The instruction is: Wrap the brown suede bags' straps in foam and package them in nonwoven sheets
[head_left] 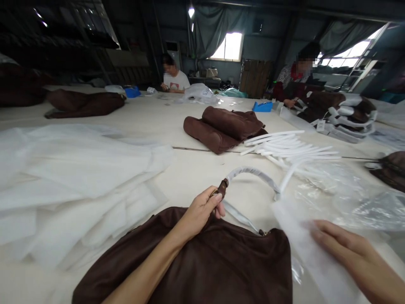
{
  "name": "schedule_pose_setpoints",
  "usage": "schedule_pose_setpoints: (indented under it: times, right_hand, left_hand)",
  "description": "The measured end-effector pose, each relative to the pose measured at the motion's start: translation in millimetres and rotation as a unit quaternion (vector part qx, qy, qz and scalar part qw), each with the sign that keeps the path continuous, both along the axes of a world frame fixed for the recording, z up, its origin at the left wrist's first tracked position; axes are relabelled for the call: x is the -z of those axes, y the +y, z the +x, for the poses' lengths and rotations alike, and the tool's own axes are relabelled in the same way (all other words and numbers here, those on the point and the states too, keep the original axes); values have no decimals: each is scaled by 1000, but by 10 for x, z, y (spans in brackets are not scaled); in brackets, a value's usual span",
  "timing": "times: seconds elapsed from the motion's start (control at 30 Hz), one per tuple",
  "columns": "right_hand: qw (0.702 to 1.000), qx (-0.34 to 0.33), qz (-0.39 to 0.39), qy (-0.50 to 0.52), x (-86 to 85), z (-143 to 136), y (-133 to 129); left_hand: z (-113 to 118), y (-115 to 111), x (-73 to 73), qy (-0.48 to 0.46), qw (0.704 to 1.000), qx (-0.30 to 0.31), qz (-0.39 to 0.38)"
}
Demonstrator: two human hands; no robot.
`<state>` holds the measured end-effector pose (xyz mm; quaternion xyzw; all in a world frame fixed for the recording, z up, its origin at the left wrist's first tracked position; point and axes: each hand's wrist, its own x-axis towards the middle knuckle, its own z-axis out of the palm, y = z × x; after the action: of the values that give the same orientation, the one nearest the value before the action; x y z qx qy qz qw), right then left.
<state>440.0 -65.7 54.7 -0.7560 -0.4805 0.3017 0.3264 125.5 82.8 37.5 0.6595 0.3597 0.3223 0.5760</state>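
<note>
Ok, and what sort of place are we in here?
Probably a bag workshop or factory floor: a brown bag with a wrapped handle lies in front, loose white tubes are piled on the big pale table, and two other people are at its far side.

One camera is worn on the person's head, and it looks forward and down across the desk (152, 122). Very near to it, in the lower part of the view, are the left hand (202, 207), the right hand (344, 245) and the brown bag (221, 270), which the bottom edge cuts. The desk extends far away; beyond it, near the top, the view reaches two co-workers (177, 80) and a bright window (229, 46).
</note>
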Motion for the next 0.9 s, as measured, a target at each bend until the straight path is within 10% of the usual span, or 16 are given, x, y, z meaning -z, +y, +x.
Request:
schedule_pose_setpoints:
  times: [0.3, 0.6, 0.9]
  right_hand:
    - [925, -225, -30, 304, 241, -1349, 1668]
    - [870, -177, 41, 458, 244, -1403, 1845]
    - [902, -309, -17, 300, 218, -1310, 1891]
  left_hand:
    - [-37, -40, -22, -34, 999, 25, -26]
    - [-62, 6, 81, -95, 979, -46, -173]
    - [-46, 56, 152, -162, 964, -32, -209]
